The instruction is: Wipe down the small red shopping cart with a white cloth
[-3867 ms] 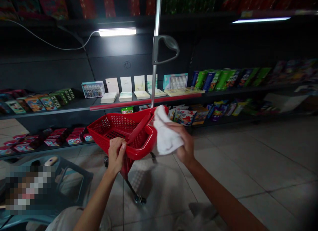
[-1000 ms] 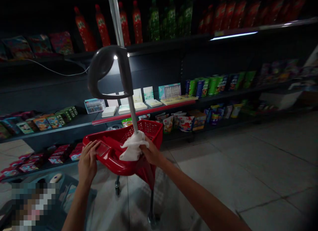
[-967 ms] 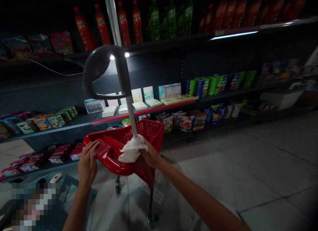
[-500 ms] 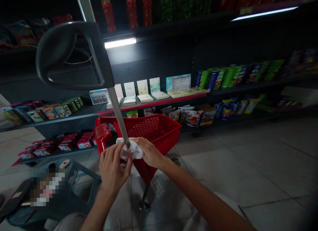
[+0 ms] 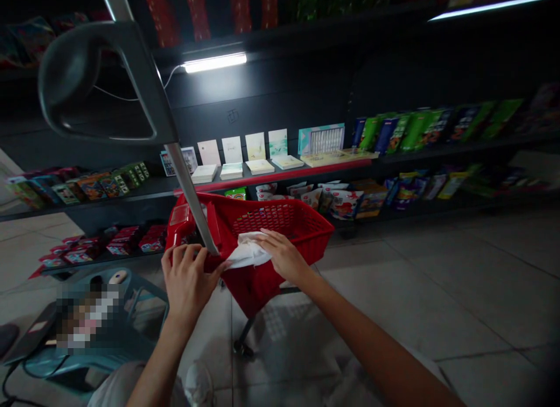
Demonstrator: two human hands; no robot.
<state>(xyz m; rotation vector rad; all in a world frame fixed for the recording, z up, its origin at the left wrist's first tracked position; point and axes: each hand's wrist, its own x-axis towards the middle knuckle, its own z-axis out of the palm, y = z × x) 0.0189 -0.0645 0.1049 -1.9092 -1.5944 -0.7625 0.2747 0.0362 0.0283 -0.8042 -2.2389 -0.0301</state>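
Looking from (head view): down over both bare arms at a small trolley in a dim shop aisle.
Left hand [image 5: 186,276]: on the near left corner of the red basket [image 5: 280,226], right at the foot of the pole [image 5: 189,191].
Left fingers [image 5: 181,254]: curled shut over the basket rim, gripping it; thumb points toward the cloth.
Right hand [image 5: 284,256]: on the near rim of the basket, on top of the white cloth [image 5: 248,255].
Right fingers [image 5: 268,239]: stretched out fairly flat, pressing the cloth to the rim, not curled round it.
White cloth: crumpled, between right palm and red rim, sticking out to the left, just beside the left thumb.
Red basket: tilted, mesh walls, on a dark frame with a wheel [image 5: 240,350] on the floor [image 5: 437,290].
Pole: metal, leans up and left from the basket corner to a grey handle [image 5: 100,80] near the top left.
Shelves [image 5: 131,191]: dark, behind the basket, packed with coloured packets.
Notepads [image 5: 231,162]: pale, in a row on the middle shelf, just above the basket.
Strip light [image 5: 214,62]: lit, under the upper shelf.
Stool [image 5: 140,302]: blue-grey plastic, low left, beside the left forearm; the patch next to it is blurred.
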